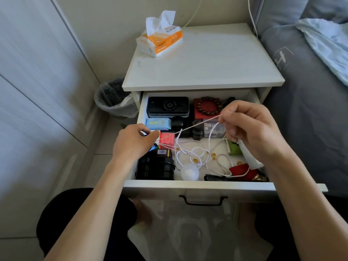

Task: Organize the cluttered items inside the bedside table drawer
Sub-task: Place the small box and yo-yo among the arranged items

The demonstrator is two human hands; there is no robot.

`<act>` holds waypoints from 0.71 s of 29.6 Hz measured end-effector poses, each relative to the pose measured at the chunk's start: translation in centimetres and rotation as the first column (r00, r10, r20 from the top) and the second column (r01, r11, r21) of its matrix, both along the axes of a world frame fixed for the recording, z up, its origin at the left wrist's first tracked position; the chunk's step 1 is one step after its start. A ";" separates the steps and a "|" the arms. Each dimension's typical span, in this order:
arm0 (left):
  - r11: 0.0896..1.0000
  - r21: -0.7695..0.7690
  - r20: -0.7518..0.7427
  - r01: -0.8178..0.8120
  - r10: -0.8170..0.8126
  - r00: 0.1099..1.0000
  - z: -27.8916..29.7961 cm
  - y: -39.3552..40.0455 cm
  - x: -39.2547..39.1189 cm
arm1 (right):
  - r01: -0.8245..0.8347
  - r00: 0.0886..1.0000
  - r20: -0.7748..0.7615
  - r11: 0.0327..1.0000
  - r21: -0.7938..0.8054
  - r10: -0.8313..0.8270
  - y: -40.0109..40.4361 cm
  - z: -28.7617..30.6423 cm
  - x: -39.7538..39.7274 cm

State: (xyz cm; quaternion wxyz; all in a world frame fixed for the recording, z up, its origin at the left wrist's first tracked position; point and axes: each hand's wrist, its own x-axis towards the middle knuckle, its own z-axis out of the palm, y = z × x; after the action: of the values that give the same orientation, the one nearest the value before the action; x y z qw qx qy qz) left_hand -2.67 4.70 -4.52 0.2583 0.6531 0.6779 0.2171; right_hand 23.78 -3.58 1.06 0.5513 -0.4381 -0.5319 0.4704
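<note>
The open drawer of the white bedside table holds mixed clutter. My left hand and my right hand each pinch a thin white cord pulled taut between them above the drawer. The rest of the cord lies tangled on the drawer floor among small amber beads. A white tube-like thing pokes out beneath my right hand. Inside are a black case, a red box with a bead bracelet, a blue packet, a pink cube and a black jar.
A tissue pack lies on the tabletop. A lined bin stands left of the table. Grey bedding borders the right side. A clear dice box, a white ball and a red dish sit in the drawer.
</note>
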 end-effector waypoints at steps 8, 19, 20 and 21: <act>0.979 -0.060 -0.131 0.193 -0.200 0.971 0.1 -1.3 0.6 | -0.024 0.923 0.385 1.000 -0.003 0.023 -0.4 -0.3 -1.5; 0.908 0.121 0.546 0.402 -0.399 0.737 3.6 -3.5 2.8 | -0.042 0.891 0.452 0.999 -0.028 0.050 -1.3 -0.2 -2.4; 0.948 0.109 0.619 0.298 -0.299 0.726 3.3 -3.0 2.0 | -0.029 0.892 0.449 0.998 -0.050 0.049 -1.4 -0.2 -2.1; 0.972 0.089 0.668 0.219 -0.222 0.710 2.9 -2.6 1.1 | -0.031 0.890 0.452 0.996 -0.081 0.065 -1.5 -0.3 -1.9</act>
State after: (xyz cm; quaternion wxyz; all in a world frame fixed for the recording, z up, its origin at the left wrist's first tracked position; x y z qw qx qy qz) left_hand -1.54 2.10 -1.65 0.5087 0.6068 0.4552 0.4072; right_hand 21.91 -5.08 0.75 0.3839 -0.5422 -0.6394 0.3871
